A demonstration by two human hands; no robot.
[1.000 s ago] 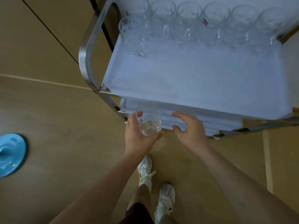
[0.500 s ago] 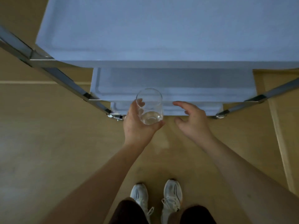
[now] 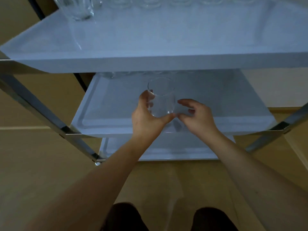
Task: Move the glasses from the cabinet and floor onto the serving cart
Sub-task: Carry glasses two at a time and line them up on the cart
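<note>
A clear drinking glass (image 3: pixel 162 99) is upright in my left hand (image 3: pixel 146 117), which grips it from the left and below, over the front part of the serving cart's middle shelf (image 3: pixel 106 114). My right hand (image 3: pixel 195 116) hovers just right of the glass with fingers loosely curled and holds nothing; its fingertips are close to my left thumb. Several glasses (image 3: pixel 76 9) stand along the back of the top shelf (image 3: pixel 150 40). More glasses (image 3: pixel 108 74) show dimly at the back of the middle shelf, mostly hidden by the top shelf.
The cart has white shelves and metal legs (image 3: pixel 43 110) running diagonally at left and right (image 3: pixel 273 135). A bottom shelf (image 3: pixel 175 150) lies below the middle one. Wooden floor (image 3: pixel 41 164) surrounds the cart. My knees show at the bottom edge.
I have crouched lower, so the middle shelf now shows. My left hand has carried the glass forward over the middle shelf, and my right hand has moved closer to it.
</note>
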